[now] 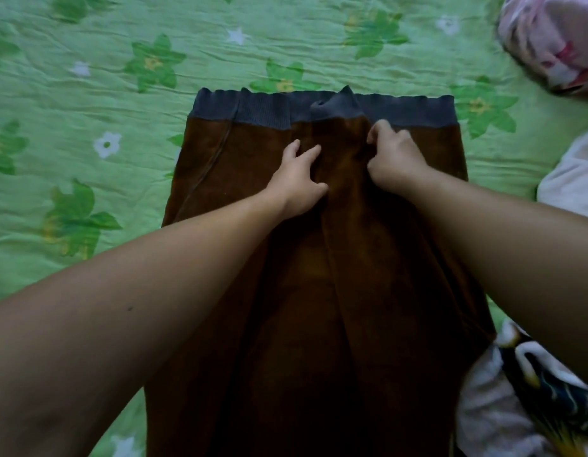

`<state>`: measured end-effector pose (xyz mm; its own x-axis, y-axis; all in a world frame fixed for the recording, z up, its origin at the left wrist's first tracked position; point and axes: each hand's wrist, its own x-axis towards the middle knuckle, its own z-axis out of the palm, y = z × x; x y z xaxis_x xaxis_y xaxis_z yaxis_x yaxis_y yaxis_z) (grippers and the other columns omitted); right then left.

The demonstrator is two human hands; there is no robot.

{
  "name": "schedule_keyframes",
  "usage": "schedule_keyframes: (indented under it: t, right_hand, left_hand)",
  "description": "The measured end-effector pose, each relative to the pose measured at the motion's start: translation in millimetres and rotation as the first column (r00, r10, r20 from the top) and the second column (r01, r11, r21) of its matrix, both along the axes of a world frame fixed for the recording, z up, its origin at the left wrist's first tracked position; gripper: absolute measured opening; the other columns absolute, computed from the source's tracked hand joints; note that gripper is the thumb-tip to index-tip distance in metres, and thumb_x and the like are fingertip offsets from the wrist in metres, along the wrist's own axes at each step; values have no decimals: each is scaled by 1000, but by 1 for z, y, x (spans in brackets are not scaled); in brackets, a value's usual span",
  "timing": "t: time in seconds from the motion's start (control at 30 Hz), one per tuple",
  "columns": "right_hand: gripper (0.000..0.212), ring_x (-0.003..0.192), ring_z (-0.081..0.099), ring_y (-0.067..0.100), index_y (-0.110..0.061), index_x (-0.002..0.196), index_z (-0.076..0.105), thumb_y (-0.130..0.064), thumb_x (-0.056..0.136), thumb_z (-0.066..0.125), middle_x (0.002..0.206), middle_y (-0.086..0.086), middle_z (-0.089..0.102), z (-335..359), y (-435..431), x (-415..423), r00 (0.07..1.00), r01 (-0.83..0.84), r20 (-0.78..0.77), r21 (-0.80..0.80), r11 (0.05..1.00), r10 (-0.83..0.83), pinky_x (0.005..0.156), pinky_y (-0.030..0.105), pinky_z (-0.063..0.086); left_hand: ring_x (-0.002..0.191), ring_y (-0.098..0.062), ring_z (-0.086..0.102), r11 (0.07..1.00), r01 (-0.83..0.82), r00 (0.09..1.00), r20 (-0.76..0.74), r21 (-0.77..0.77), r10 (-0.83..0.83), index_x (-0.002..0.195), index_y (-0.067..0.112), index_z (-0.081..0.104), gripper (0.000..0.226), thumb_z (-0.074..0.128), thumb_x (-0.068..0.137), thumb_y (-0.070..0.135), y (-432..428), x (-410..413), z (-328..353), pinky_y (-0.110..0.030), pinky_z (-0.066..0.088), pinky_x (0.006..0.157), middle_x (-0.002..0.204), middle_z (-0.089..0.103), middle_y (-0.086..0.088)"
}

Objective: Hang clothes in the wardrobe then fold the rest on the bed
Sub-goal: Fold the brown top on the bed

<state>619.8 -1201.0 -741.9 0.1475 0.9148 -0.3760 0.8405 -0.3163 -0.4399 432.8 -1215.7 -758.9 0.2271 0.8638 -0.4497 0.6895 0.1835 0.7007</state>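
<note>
A brown garment (319,291) with a grey ribbed waistband (269,110) lies flat on the green flowered bed sheet (104,94), waistband at the far end. My left hand (297,183) rests on the brown cloth just below the waistband, fingers spread and fairly straight. My right hand (393,156) lies close beside it, on the right, its fingers curled into a raised fold of the brown cloth at the garment's middle. Both forearms reach in from the near edge and cover part of the garment.
A pink and white patterned bundle (556,44) sits at the far right corner. White cloth (573,179) lies at the right edge. A dark printed garment (530,390) with white and yellow marks lies on pale fabric at the near right.
</note>
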Motion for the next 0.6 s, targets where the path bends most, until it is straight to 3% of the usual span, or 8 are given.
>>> schedule_keyframes:
  t: [0.07, 0.13, 0.27, 0.33, 0.37, 0.47, 0.53, 0.6]
  right_hand:
    - [45, 100, 58, 26, -33, 121, 46, -3, 88, 50, 122, 8, 54, -1, -6, 4, 997, 7, -76, -8, 1000, -8, 86, 41, 54]
    - [50, 94, 65, 22, -37, 119, 54, 2, 87, 50, 115, 0, 61, 2, -9, 4, 978, 62, -199, -16, 998, -64, 83, 41, 59]
    - [51, 81, 73, 19, -33, 113, 68, 8, 89, 49, 109, -2, 65, 14, -10, -1, 883, 175, -424, -95, 980, -199, 68, 33, 64]
    - [56, 89, 71, 18, -32, 118, 70, 9, 88, 47, 116, -1, 64, 22, -12, -6, 854, 179, -484, -69, 981, -190, 68, 28, 62]
    - [60, 101, 68, 19, -32, 125, 68, 10, 86, 48, 123, -3, 60, 24, -13, -7, 872, 150, -468, -19, 988, -141, 77, 29, 62]
    - [67, 137, 42, 25, -31, 146, 49, 1, 88, 52, 151, -2, 37, 22, -18, 2, 973, -64, -218, 48, 997, 73, 113, 38, 42]
    - [67, 145, 29, 35, -35, 154, 33, -15, 93, 54, 163, 6, 15, 19, -34, 11, 984, -137, 104, -84, 987, 145, 118, 49, 32]
    - [61, 146, 23, 40, -29, 154, 30, -27, 97, 52, 162, 16, 15, 17, -69, 14, 914, -198, 352, -46, 979, 202, 117, 55, 28]
  left_hand:
    - [130, -26, 51, 999, -6, 992, 127, -31, 10, 155, 34, 28, 86, 70, 85, 7, -4, -5, 2, -22, 57, 78, 160, 21, 2]
    - [102, -19, 65, 998, -17, 978, 209, -61, 29, 153, 32, 34, 82, 69, 84, 3, -8, -9, 6, -13, 52, 58, 154, 29, 2]
    - [74, -12, 68, 986, -72, 959, 261, -151, 110, 151, 31, 36, 77, 68, 86, 6, -11, -10, 10, -15, 49, 53, 141, 47, -5]
    - [68, -9, 66, 978, -97, 942, 300, -182, 149, 151, 33, 38, 75, 68, 87, 7, -15, -10, 14, -16, 48, 51, 129, 56, -6]
    - [66, -8, 66, 978, -107, 934, 319, -181, 161, 151, 33, 38, 75, 67, 87, 7, -17, -10, 17, -16, 47, 51, 126, 57, -3]
    - [73, -9, 69, 986, -128, 938, 309, -103, 154, 153, 30, 34, 76, 66, 87, 12, -29, -13, 27, -19, 53, 57, 122, 50, 10]
    - [96, -13, 68, 995, -96, 976, 197, 17, 91, 154, 30, 32, 73, 64, 90, 19, -43, -22, 32, -30, 60, 76, 136, 45, 8]
    - [104, -9, 63, 991, -3, 998, 63, 136, -5, 152, 31, 33, 66, 61, 94, 23, -71, -38, 34, -33, 58, 89, 148, 38, 7]
